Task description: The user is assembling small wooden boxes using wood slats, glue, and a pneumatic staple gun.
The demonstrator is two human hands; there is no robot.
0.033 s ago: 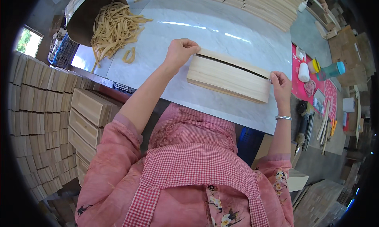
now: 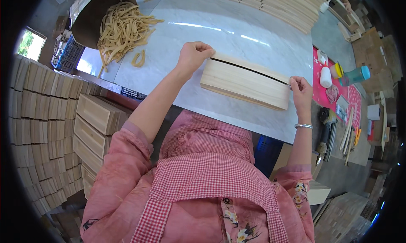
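Note:
A long, pale wooden box [image 2: 245, 84] lies at a slant near the table's front edge. Along its far side runs a thin wooden panel [image 2: 249, 64], with a narrow dark gap between it and the box's top face. My left hand [image 2: 196, 57] is closed, finger and thumb pinching the panel's left end. At the other end, the fingers of my right hand [image 2: 301, 91] pinch the panel's right corner, beside the box's end. My fingertips partly cover both ends of the panel.
Tan rubber bands [image 2: 124, 29] spill from a container at the far left of the marbled table [image 2: 182, 36]. Long wooden slats [image 2: 275, 6] lie along the back. Right of the table are a white bottle [image 2: 325, 77] and a power tool [image 2: 325, 131]. Wooden boxes [image 2: 91, 135] stand stacked at left.
The dark gap between the panel and the box has become slightly narrower. Both hands stay at the panel's ends, with hardly any movement.

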